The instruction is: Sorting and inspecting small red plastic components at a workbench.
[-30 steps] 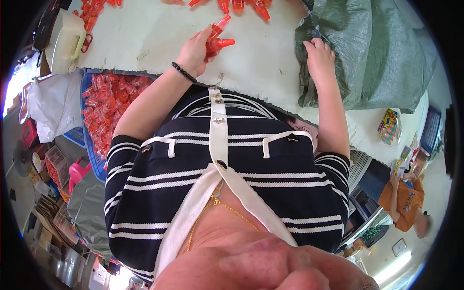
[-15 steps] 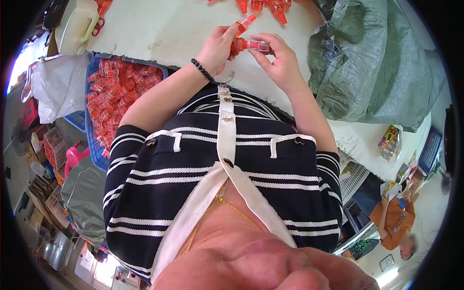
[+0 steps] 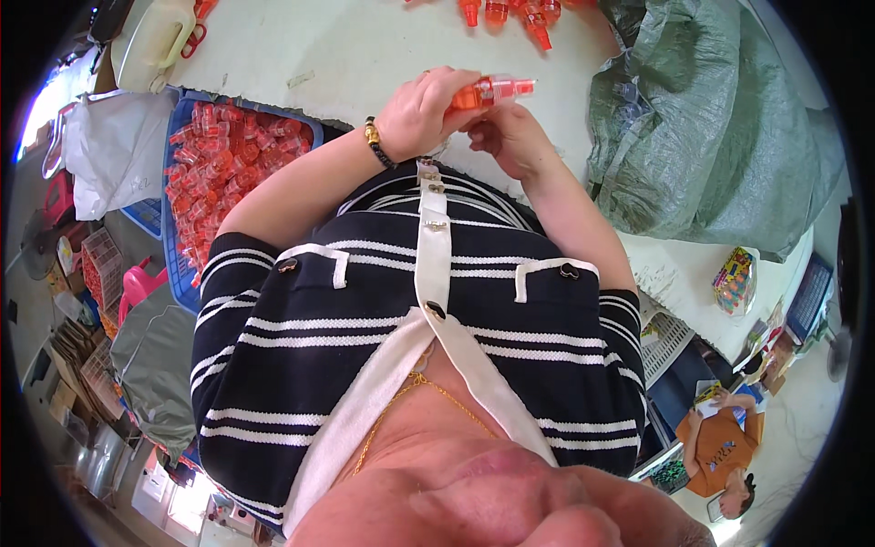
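While left hand point(image 3: 421, 111) clasps red bottle point(image 3: 489, 92), right hand point(image 3: 518, 140) curls beside it; hold unclear.

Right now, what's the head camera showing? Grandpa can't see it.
A person's left hand holds a small red plastic bottle over a white tabletop, the right hand beside it. Left, red plastic pieces fill a blue plastic basket; right lies crumpled green plastic sheeting.

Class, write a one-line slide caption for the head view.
Left hand gripping a red bottle, right hand close by; blue basket of red bottles alongside.
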